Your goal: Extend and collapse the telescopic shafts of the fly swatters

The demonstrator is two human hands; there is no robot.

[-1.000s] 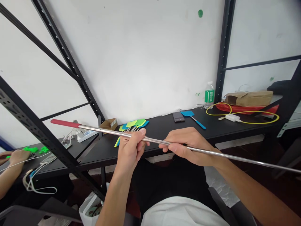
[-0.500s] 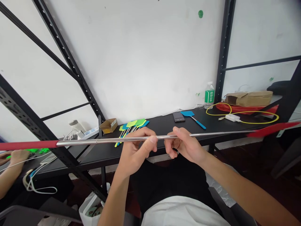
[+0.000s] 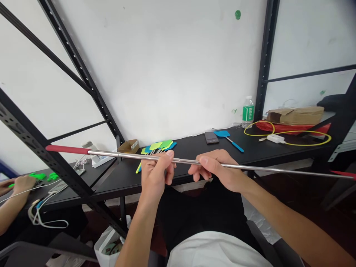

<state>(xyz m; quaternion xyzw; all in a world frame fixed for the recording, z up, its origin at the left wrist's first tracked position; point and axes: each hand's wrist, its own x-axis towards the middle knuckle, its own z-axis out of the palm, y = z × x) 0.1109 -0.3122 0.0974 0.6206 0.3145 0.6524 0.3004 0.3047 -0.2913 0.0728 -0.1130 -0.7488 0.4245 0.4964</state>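
A telescopic fly swatter (image 3: 185, 161) with a red handle and an extended silver rod lies across my view, sloping down to the right. Its red head shows only partly, at the right edge. My left hand (image 3: 155, 173) pinches the rod left of the middle, thumb on top. My right hand (image 3: 218, 168) grips the same rod a little further right, with thumb and bent fingers around it. Behind my left hand, several yellow, green and blue fly swatters (image 3: 161, 146) lie in a pile on the black table (image 3: 191, 148). A single blue fly swatter (image 3: 223, 134) rests farther right.
Beside the blue swatter is a dark phone (image 3: 211, 137). A water bottle (image 3: 248, 113), yellow cable (image 3: 308, 144) and cardboard box (image 3: 296, 115) stand at the right. A small open box (image 3: 128, 147) sits near the black frame post (image 3: 80, 185). Another person's hand (image 3: 24, 184) is at far left.
The swatter has shifted right and tilted, its handle end now higher and fully in view, its head lower and partly out of view. My left hand has moved slightly left.
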